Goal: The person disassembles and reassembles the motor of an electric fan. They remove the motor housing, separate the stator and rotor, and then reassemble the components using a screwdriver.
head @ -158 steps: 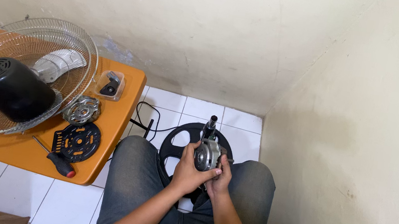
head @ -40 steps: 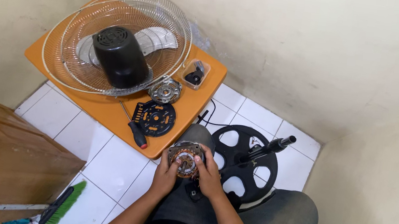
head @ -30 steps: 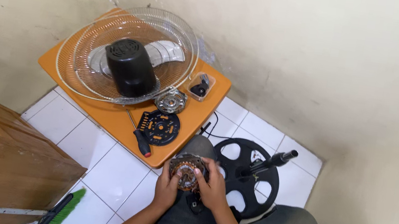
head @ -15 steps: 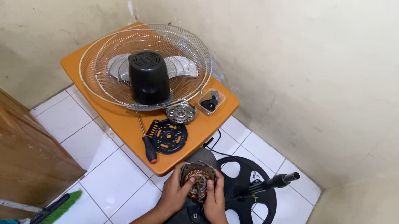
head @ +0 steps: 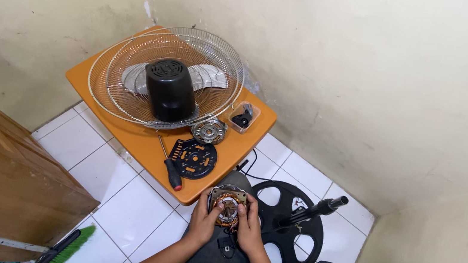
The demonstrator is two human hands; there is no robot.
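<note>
One round fan motor with copper windings and an orange ring [head: 227,203] sits on the person's lap, just in front of the near corner of the table. Both hands are closed on it: the left hand [head: 205,218] grips its left side and the right hand [head: 248,227] grips its right side, with the thumbs lying on the top face. The two forearms come up from the bottom edge and meet at the motor.

On the one small orange square table [head: 142,145] there is one wire fan guard [head: 166,77], and inside it stand one black plastic motor cover [head: 171,89] and one pale fan blade [head: 208,77]. Near the guard lie one round silver metal cap [head: 209,130], one black round plate with orange spots [head: 195,159], one screwdriver with black and red handle [head: 171,171], and one small clear box [head: 243,117].

On the white tiled floor [head: 128,202], just beside the person's right knee, lies one black round fan base with a pole [head: 288,223].
</note>
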